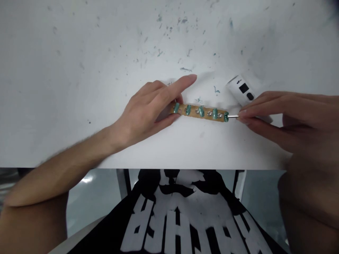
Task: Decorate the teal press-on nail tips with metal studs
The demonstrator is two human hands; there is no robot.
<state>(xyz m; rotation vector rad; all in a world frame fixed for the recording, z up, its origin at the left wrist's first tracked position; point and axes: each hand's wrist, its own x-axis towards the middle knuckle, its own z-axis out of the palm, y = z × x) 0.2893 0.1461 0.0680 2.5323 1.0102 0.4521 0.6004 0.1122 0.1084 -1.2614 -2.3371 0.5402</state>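
Observation:
In the head view, my left hand [153, 107] pinches the left end of a narrow tan strip [194, 109] between its thumb and fingers, with the index finger stretched out above. Along the strip sit several teal glittery pieces [201, 111] with small clear, shiny pieces between them. My right hand [275, 113] is closed on a thin silvery rod [233, 116]. The rod's left tip meets the teal piece at the strip's right end; its other end is hidden in the fingers. What tool the rod belongs to, I cannot make out.
A white cylindrical device [239, 90] with a dark display and an oval button lies just beyond my right fingers, partly covered by them. The white table [79, 70] carries teal and dark smears and specks. Its front edge runs close to my body.

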